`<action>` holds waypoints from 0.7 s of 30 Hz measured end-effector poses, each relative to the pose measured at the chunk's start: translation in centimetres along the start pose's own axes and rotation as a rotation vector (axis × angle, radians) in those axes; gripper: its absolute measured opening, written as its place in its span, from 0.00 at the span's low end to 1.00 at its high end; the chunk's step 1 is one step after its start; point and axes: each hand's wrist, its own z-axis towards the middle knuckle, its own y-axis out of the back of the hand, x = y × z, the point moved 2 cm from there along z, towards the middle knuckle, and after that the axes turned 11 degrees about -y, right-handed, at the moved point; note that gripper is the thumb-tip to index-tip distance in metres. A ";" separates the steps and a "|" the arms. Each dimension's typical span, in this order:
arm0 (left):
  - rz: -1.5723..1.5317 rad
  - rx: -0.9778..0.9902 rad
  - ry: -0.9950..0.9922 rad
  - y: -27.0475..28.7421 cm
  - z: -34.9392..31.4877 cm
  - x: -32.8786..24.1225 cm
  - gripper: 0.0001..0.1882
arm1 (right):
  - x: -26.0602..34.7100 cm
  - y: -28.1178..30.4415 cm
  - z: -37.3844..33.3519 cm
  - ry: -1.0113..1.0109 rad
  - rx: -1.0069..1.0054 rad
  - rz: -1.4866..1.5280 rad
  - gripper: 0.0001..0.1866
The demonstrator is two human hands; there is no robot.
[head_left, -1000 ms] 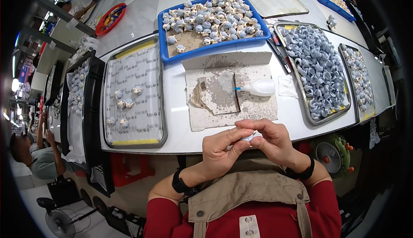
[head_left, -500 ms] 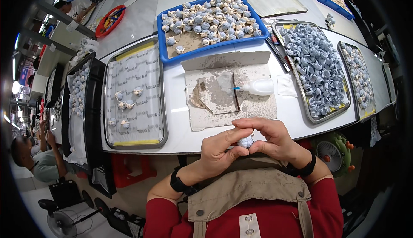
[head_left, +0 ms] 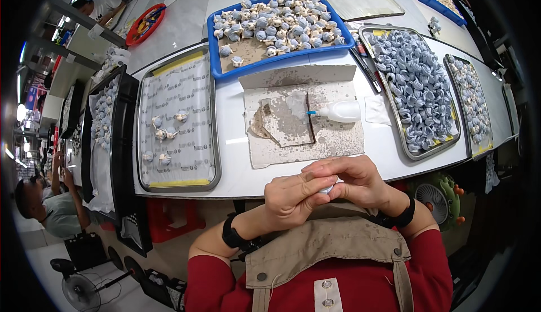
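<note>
Over the table's front edge, my left hand (head_left: 292,197) and my right hand (head_left: 360,183) meet, fingertips and thumbs closed round a small blue-grey figurine (head_left: 332,186). Only a pale patch of it shows between the fingers; the remainder is covered. Just beyond my hands lies a stained, folded cardboard sheet (head_left: 338,143). On it a white squeeze bottle (head_left: 344,111) with a blue nozzle rests on its side, the tip pointing left over a dark-edged, wet-looking square.
A blue tray (head_left: 282,62) of cream and blue-grey figurines stands behind the cardboard. To the left, a paper-lined metal tray (head_left: 191,89) carries several figurines. On the right, another metal tray (head_left: 410,155) is heaped with curled blue-grey pieces. A green fan (head_left: 437,199) stands below the table.
My fingers have closed further over the figurine, so less of it shows. Both hands stay in nearly the same place; the things on the table have not moved.
</note>
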 end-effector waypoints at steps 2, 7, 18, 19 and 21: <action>0.013 -0.008 -0.028 -0.1 0.1 0.0 0.14 | -0.1 0.0 0.0 0.011 -0.001 0.024 0.22; -0.009 -0.013 -0.013 -0.2 0.2 0.2 0.14 | -0.3 0.1 0.0 -0.001 -0.007 0.071 0.21; -0.061 -0.008 0.009 -0.4 0.1 0.4 0.15 | -0.3 0.2 -0.1 0.019 -0.015 0.069 0.21; -0.066 0.000 0.013 -0.4 0.0 0.5 0.15 | -0.3 0.2 -0.1 0.022 -0.013 0.074 0.21; -0.076 0.015 0.021 -0.4 0.0 0.6 0.15 | -0.3 0.2 -0.1 0.020 -0.019 0.061 0.21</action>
